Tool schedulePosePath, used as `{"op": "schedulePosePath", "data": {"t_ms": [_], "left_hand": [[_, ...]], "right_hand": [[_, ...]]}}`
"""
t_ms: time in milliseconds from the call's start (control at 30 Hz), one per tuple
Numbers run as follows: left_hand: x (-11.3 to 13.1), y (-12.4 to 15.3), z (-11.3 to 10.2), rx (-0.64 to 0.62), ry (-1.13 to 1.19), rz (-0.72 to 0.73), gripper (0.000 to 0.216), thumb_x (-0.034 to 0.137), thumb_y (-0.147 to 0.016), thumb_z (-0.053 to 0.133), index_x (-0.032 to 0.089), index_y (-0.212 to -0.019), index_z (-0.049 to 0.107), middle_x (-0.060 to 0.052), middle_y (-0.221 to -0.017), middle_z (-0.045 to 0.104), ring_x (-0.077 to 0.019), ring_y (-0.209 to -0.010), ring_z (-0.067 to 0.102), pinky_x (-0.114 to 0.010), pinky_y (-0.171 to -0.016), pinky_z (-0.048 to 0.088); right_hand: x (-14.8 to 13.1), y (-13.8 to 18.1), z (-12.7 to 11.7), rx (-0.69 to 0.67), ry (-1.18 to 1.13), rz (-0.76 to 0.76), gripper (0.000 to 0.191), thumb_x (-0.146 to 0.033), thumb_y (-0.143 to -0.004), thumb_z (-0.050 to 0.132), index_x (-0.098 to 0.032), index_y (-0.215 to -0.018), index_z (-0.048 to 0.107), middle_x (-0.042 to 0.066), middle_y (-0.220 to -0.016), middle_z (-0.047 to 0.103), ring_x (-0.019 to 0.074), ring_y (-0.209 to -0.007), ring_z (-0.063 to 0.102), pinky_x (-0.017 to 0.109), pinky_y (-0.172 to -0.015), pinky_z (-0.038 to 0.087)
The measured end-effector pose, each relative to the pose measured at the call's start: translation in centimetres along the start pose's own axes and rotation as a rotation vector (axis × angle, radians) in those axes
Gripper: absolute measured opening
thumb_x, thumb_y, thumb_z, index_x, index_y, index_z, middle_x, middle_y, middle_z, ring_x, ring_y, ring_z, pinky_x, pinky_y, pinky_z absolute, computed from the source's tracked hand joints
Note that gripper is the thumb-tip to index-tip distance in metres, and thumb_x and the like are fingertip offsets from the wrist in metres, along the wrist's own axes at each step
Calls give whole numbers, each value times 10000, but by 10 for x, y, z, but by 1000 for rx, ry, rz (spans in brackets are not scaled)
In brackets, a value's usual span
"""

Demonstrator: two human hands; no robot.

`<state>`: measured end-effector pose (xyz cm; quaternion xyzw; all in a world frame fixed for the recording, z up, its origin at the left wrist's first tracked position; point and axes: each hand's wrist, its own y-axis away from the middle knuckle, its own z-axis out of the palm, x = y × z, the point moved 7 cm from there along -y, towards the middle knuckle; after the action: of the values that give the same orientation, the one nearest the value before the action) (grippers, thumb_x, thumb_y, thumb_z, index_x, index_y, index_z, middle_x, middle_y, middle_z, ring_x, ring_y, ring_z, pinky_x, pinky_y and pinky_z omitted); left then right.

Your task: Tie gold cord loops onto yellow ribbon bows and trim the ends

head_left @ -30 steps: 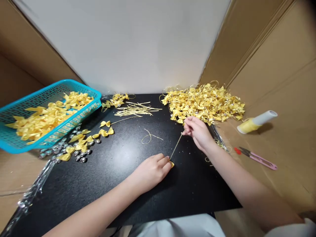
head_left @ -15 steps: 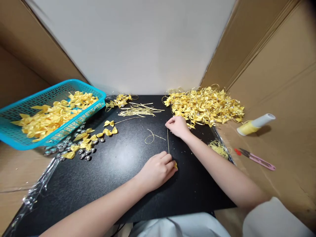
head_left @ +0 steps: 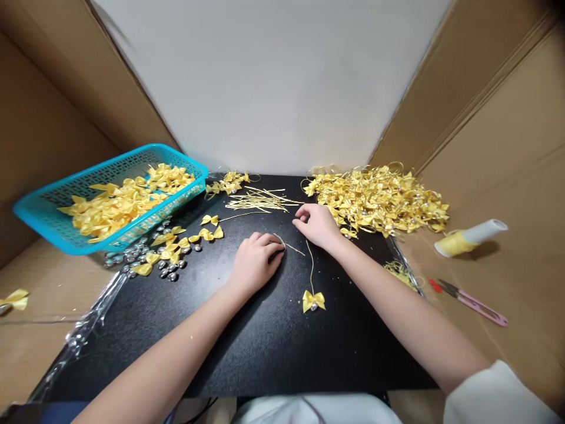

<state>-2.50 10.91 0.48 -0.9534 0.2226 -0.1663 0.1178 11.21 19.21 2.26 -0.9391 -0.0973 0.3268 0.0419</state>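
Note:
My left hand [head_left: 258,262] is over the middle of the black table, fingers curled and thumb tucked close. Its fingertips are on a loose loop of thin pale-yellow cord [head_left: 295,248], covering part of it. To its right, my right hand [head_left: 320,227] has bent fingers, with a small gap between thumb and forefinger and nothing visible between them. Below it a yellow ribbon bow [head_left: 308,301] lies flat, with a silver bell [head_left: 313,307] at its centre. A slack cord [head_left: 311,268] runs from this bow up towards my right hand, which hides its far end.
A blue basket [head_left: 200,176] of yellow bows stands left, with silver bells [head_left: 163,274] and loose bows beside it. Cut cords [head_left: 260,200] lie at the back. A heap of corded bows [head_left: 379,200] is back right. Pink-handled snips [head_left: 481,307] and a thread tube [head_left: 468,238] lie right.
My left hand has let go of the bow and moved up and left to the loose cord loop. The bow now lies uncovered, its cord gone slack. The view has shifted slightly.

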Motion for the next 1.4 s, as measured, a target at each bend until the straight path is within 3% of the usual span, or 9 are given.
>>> {"op": "schedulePosePath", "data": {"t_ms": [333, 433, 567, 767, 900, 1033, 1167, 1233, 1400], "left_hand": [[-76, -3, -27, 208, -237, -342, 256, 186, -884, 479, 202, -926, 732, -115, -998, 714, -308, -922, 567, -420, -732, 423], [-67, -3, -27, 238, -232, -304, 280, 208, -887, 494, 188, -1090, 685, -109, -1187, 668, -306, -1061, 555, -431, -838, 429], [-31, -7, -5, 96, -93, -54, 385, 336, -886, 556, 157, -1223, 600, -117, -1288, 626, -296, -1168, 535, -454, -966, 402], [-32, -3, -8, 179, -31, -142, 185, 302, -893, 532, 182, -933, 667, -80, -951, 693, -263, -932, 583, -391, -799, 444], [-48, -2, -26, 327, -92, -269, 222, 289, -897, 513, 160, -1035, 631, -133, -1039, 649, -294, -961, 558, -411, -810, 427], [-57, 1, -42, 468, -221, -434, 542, 378, -850, 598, 107, -1306, 487, -219, -1228, 545, -365, -1068, 512, -452, -841, 395], [-45, -9, -34, 298, -255, -318, 261, 343, -936, 469, 173, -994, 658, -140, -944, 636, -301, -887, 565, -392, -731, 389], [-35, -11, -27, 224, -195, -239, 309, 295, -957, 423, 180, -791, 657, -108, -801, 627, -263, -797, 572, -358, -681, 384], [-5, -6, -16, 191, 97, -177, 316, 258, -955, 425, 162, -776, 667, -69, -741, 643, -188, -701, 591, -291, -635, 404]], "right_hand": [[-24, -25, 28, -105, 192, -147, 132, -189, -824, 648, -192, -932, 723, 74, -1037, 688, 226, -980, 597, 337, -822, 474], [-39, -28, 40, -128, 236, -264, 176, -206, -865, 631, -219, -1021, 712, 73, -1129, 650, 234, -1106, 523, 374, -917, 440], [-56, -41, 59, -142, 300, -363, 162, -255, -859, 670, -215, -1010, 712, 81, -1157, 616, 244, -1145, 467, 403, -939, 406], [-78, -61, 83, -174, 420, -449, 90, -228, -864, 661, -167, -872, 727, 117, -1094, 608, 261, -1078, 466, 403, -877, 384], [-87, -54, 69, -114, 498, -525, 177, -153, -927, 526, -124, -981, 691, 153, -1137, 597, 278, -1084, 451, 399, -861, 352], [-87, -30, 39, -9, 554, -573, 285, -131, -980, 362, -104, -1066, 633, 167, -1146, 603, 290, -1083, 441, 401, -855, 298], [-76, 2, 20, 46, 582, -540, 296, -131, -986, 339, -118, -1006, 634, 145, -1016, 652, 274, -956, 483, 397, -803, 265], [-67, 20, 14, 56, 584, -508, 277, -127, -980, 365, -134, -966, 642, 121, -954, 671, 255, -898, 497, 388, -777, 256], [-41, 64, -2, 66, 552, -399, 247, -77, -933, 452, -165, -901, 681, 80, -901, 688, 225, -837, 532, 370, -762, 276]]}}
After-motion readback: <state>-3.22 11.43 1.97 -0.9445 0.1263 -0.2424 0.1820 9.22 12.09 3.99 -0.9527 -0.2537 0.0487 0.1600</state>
